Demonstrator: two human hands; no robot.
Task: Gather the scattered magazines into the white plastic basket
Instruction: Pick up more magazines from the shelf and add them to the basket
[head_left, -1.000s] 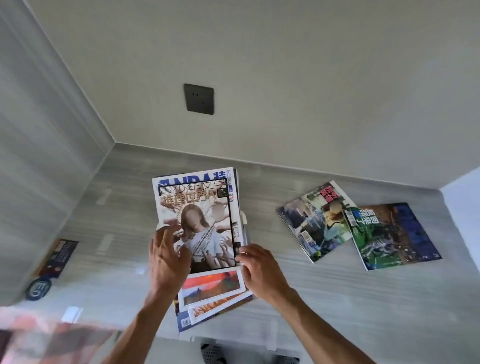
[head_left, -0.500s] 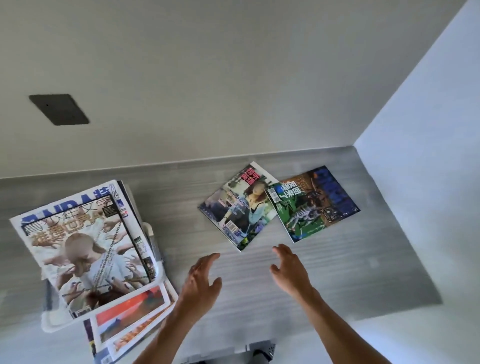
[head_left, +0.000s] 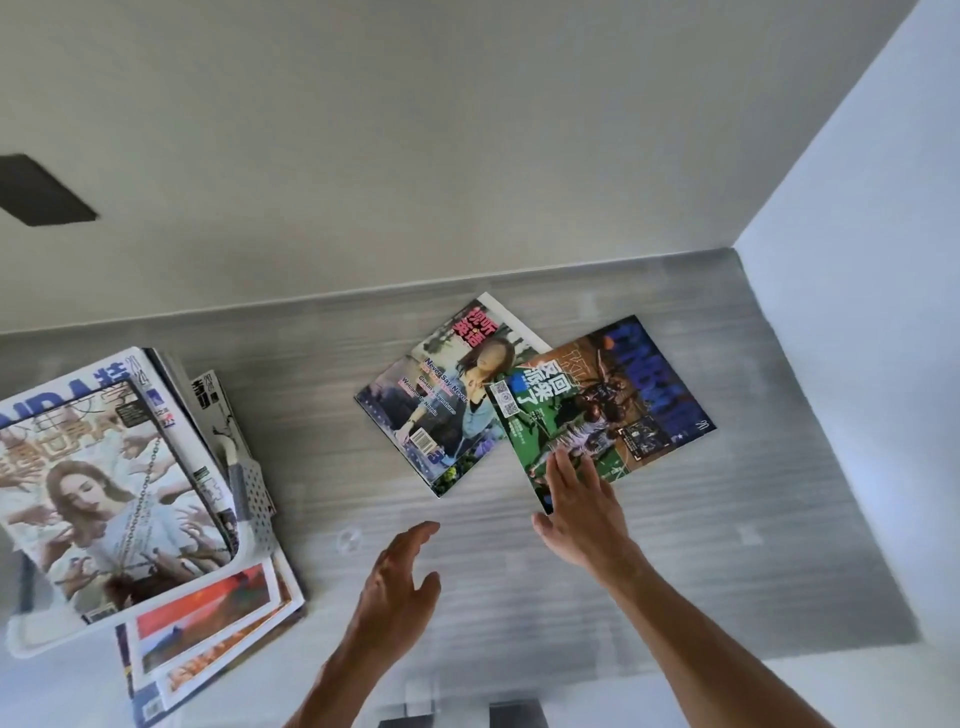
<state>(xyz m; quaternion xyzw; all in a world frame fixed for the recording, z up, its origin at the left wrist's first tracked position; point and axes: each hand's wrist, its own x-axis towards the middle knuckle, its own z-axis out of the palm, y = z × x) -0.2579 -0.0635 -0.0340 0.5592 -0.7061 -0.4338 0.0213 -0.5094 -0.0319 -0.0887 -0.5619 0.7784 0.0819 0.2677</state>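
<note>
Remaining on tabletop (head_left: 649, 545): two magazines, portrait cover (head_left: 441, 410), green cover (head_left: 602, 405). Stack fills white basket (head_left: 254, 499). Right hand (head_left: 582, 504) flat on green cover; left hand (head_left: 400, 587) hovering, fingers apart, empty.

Two magazines (head_left: 535, 395) overlap flat on the counter; others stack in the white basket (head_left: 254, 499).

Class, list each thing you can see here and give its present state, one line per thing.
Basket: on the table, stacked with magazines.
Green magazine: flat, overlapping the other loose one.
Portrait magazine: flat, untouched.
Right hand: open, fingertips on the green magazine.
Left hand: open, holding nothing.
</note>
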